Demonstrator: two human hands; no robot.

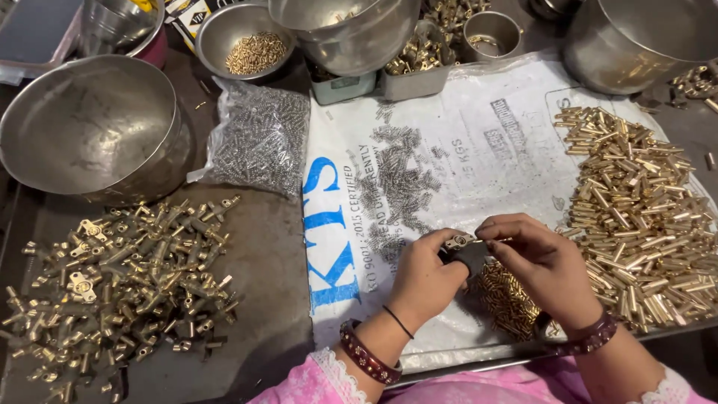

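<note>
My left hand (425, 275) grips a small brass fitting with a dark part (465, 250) at the middle of the work surface. My right hand (540, 262) meets it from the right, its fingertips pinching a small piece at the fitting's top. Just below my hands lies a small heap of short brass pins (505, 299). Loose steel springs (396, 183) are scattered on the white printed sack (479, 142) beyond my hands. Both wrists wear dark red bangles, and pink sleeves show at the bottom edge.
A big pile of brass tubes (639, 213) lies at the right and a heap of brass valve bodies (123, 280) at the left. A bag of springs (262, 138), a large steel bowl (90, 127) and several steel bowls and tins stand along the back.
</note>
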